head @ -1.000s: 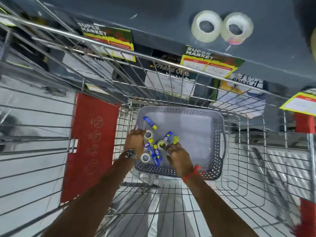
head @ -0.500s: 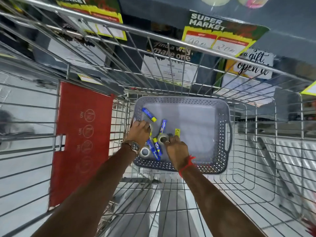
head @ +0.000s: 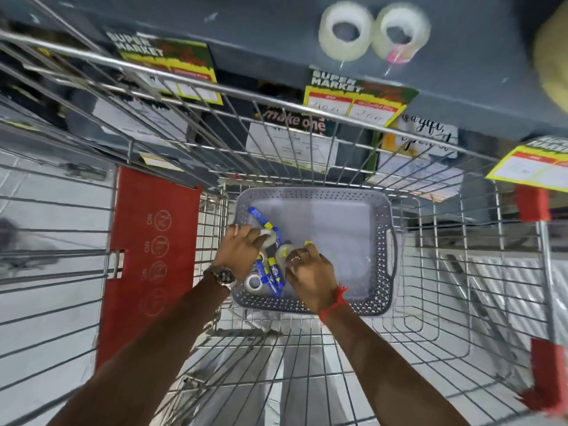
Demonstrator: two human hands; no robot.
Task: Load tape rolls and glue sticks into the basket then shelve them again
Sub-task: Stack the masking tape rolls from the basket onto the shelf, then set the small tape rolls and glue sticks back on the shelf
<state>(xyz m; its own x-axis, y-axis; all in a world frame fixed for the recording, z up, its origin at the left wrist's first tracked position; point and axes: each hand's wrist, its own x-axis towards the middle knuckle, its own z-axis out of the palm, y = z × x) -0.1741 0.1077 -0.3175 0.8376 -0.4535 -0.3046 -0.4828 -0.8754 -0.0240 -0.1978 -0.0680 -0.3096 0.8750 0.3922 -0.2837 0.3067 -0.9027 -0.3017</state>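
Observation:
A grey perforated basket point(head: 381, 210) sits on the floor of a wire shopping cart point(head: 307, 112). In its left part lie several blue and yellow glue sticks point(head: 259, 217) and clear tape rolls point(head: 254, 283). My left hand point(head: 239, 251) grips a tape roll point(head: 268, 235) near the basket's left wall. My right hand point(head: 309, 276) grips another tape roll point(head: 284, 253) beside it. Two more tape rolls point(head: 345, 31) stand on the grey shelf point(head: 246, 32) above the cart.
A red flap point(head: 147, 256) hangs on the cart's left side. Price labels point(head: 353, 99) line the shelf edge. Books or cards stand on the lower shelf point(head: 292, 139) behind the cart wires. The basket's right half holds nothing.
The view has tilted back up, so the shelf's two tape rolls show again. Both hands have closed on tape rolls inside the basket and lifted them slightly.

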